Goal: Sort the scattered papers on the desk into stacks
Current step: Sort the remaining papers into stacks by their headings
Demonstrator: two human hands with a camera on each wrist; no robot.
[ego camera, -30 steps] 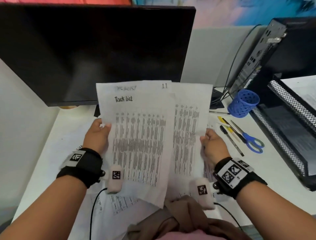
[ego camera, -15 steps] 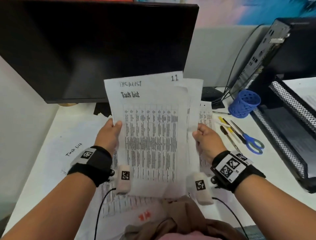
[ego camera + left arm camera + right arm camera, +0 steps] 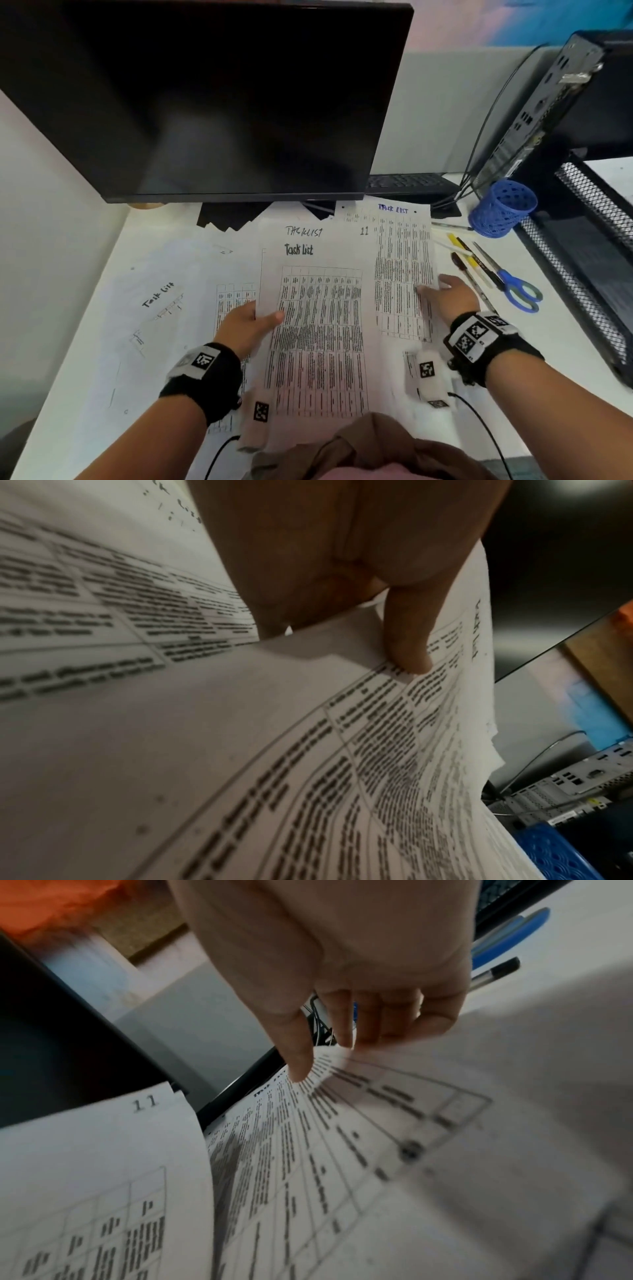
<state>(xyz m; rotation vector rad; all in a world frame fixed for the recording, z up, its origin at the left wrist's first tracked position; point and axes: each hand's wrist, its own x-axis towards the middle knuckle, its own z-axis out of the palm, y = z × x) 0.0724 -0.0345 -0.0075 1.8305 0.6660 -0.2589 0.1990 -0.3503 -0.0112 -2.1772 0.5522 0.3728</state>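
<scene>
A printed "Task List" sheet marked 11 [image 3: 318, 325] tops a thin stack low over the desk's middle. My left hand [image 3: 253, 318] grips the stack's left edge, thumb [image 3: 407, 653] on top and fingers underneath. To the right lies another table sheet with a blue heading [image 3: 400, 267]. My right hand [image 3: 445, 294] is at that sheet's right edge, its thumb on the print and its fingers at the lifted edge [image 3: 339, 1053], pinching it. More task-list sheets [image 3: 161, 301] lie spread over the desk's left side, and one shows beside my left hand [image 3: 236, 294].
A dark monitor [image 3: 222, 102] overhangs the back of the desk, with a keyboard [image 3: 407, 181] behind it. At the right are a blue pen cup [image 3: 501, 209], pens [image 3: 469, 260], blue scissors [image 3: 517, 287], a black mesh tray [image 3: 589, 274] and a computer case [image 3: 548, 102].
The stack came down from upright in front of the monitor to low over the desk. My right hand left it and moved right onto the blue-headed sheet.
</scene>
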